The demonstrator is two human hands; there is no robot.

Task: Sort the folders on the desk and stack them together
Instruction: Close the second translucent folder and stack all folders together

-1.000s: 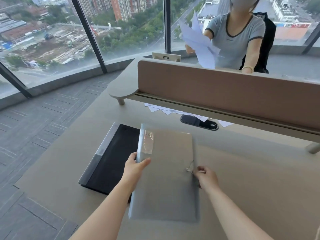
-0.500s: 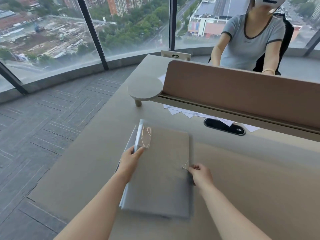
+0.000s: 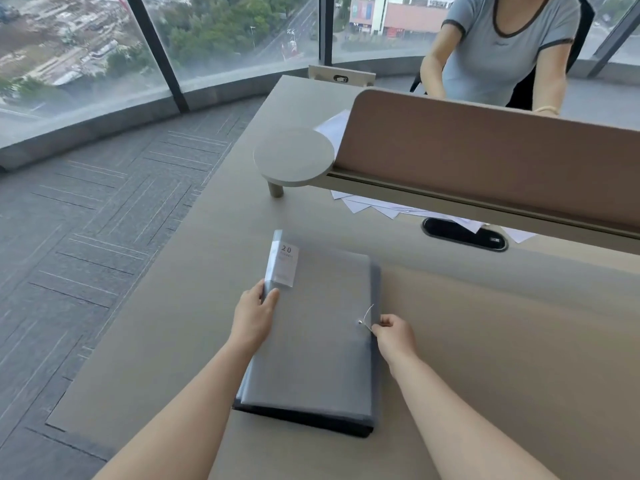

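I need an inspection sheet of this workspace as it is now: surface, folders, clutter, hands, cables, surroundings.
Surface: beige desk, bare to the right of the folders.
Job's things: grey folder lies on the black folder, edges nearly lined up; string clasp at its right edge.
Clutter: white papers under the divider; round shelf at its left end.
Grippers: left hand holds the grey folder's spine; right hand pinches the string.
Cables: nothing seen; a cable port sits in the desk.
Surroundings: glass wall, carpet, another person seated behind the divider.
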